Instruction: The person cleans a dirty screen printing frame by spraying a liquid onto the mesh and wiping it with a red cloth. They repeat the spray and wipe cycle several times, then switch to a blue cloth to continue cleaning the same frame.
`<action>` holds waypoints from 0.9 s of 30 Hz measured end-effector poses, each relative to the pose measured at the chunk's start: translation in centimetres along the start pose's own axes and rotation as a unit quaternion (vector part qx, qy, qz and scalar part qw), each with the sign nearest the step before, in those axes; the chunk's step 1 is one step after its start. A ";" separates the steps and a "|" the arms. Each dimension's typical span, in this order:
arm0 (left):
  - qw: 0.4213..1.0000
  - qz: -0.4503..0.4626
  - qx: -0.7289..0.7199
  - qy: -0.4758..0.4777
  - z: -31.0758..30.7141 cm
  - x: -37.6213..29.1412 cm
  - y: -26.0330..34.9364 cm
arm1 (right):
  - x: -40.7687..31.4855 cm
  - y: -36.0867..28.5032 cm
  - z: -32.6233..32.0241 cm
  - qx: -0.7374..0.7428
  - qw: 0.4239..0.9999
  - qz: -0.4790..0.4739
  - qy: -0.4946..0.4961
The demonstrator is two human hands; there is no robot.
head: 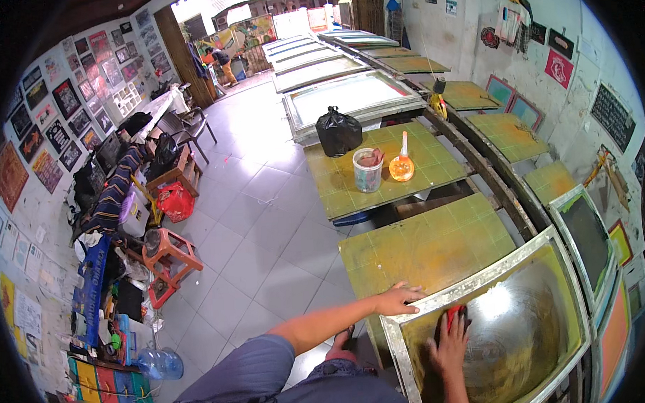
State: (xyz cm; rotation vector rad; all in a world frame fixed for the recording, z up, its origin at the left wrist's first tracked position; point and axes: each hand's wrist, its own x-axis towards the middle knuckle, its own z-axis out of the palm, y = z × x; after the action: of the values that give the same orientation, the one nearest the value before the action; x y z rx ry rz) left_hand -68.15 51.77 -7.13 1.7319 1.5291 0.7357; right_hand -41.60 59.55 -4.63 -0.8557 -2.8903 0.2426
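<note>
A screen-printing frame (485, 289) lies on the printing table at the lower right, its mesh wet-looking and smeared in the middle. My left hand (399, 300) rests with spread fingers on the frame's near-left top corner. Under my right hand (451, 341) is a red and dark cloth (455, 314), pressed flat on the mesh near its left side. Farther up, on a green gridded board (385, 162), stand a plastic tub (368, 170) with a brownish rag in it, a container of orange liquid (402, 168) with a brush-like handle, and a tied black plastic bag (338, 131).
Bare green boards (425, 246) and more screen frames (351, 96) line the long metal rails (481, 174). Other screens (585, 245) lean at the right. A red plastic stool (170, 255), a water bottle (160, 364) and stacked goods stand at the left. A person (223, 63) bends near the far doorway.
</note>
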 end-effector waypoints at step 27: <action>1.000 0.000 0.006 0.013 0.6 -0.2 -0.5 | -3.4 2.2 -1.5 -0.004 0.998 0.023 -0.063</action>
State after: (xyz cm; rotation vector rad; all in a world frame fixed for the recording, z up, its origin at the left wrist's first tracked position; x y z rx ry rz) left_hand -68.02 51.52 -7.83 1.7375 1.5535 0.7550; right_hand -37.33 59.70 -3.77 -0.9412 -2.9915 0.3005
